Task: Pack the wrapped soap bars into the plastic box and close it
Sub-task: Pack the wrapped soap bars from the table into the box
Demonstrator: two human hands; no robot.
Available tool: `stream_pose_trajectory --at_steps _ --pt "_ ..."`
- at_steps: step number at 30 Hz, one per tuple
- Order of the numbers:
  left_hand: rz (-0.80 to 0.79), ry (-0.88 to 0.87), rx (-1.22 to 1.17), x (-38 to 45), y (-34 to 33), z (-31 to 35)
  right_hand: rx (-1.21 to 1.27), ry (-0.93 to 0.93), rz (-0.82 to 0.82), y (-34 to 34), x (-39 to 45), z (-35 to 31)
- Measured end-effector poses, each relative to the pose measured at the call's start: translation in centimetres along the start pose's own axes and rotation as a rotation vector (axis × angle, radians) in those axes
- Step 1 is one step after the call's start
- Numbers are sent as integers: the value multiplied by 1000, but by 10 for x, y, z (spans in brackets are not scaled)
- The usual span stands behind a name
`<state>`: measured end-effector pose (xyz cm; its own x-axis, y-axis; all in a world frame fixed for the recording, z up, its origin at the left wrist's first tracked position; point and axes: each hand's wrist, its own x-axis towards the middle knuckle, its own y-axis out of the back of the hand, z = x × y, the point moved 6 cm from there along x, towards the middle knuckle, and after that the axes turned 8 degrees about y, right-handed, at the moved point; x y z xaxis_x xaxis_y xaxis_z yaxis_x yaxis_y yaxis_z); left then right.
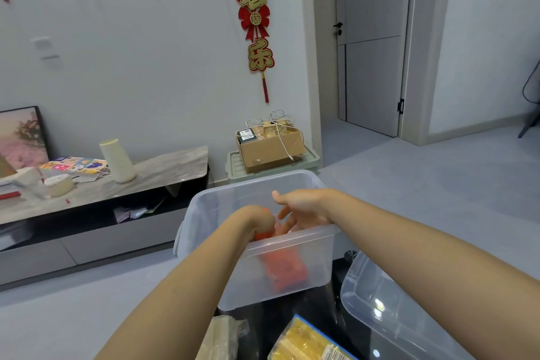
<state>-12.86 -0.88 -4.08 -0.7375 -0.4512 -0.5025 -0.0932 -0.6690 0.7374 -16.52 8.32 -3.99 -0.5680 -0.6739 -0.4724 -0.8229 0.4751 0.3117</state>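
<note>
A translucent plastic box stands open on a dark table in front of me. Both my hands reach into it over the near rim. My left hand is shut on an orange wrapped soap bar, which shows blurred through the box's front wall. My right hand is beside it inside the box, fingers spread and pointing down, thumb up. The box's clear lid lies to the right on the table. A yellow wrapped soap pack and a pale wrapped bar lie at the near edge.
A low TV cabinet along the left wall carries a cream cone, cards and a framed picture. Behind the box a cardboard carton sits on a green bin lid. Grey floor and a door lie to the right.
</note>
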Motion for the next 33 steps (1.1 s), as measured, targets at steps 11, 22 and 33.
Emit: stream_pose_trajectory --at_steps 11,22,33 --pt "-93 80 413 3 -10 -6 -208 12 30 -3 -5 -1" --pt "-272 83 11 11 -24 2 -388 534 721 50 -49 -19" --pt "-285 24 57 5 -38 13 -315 614 667 47 -52 4"
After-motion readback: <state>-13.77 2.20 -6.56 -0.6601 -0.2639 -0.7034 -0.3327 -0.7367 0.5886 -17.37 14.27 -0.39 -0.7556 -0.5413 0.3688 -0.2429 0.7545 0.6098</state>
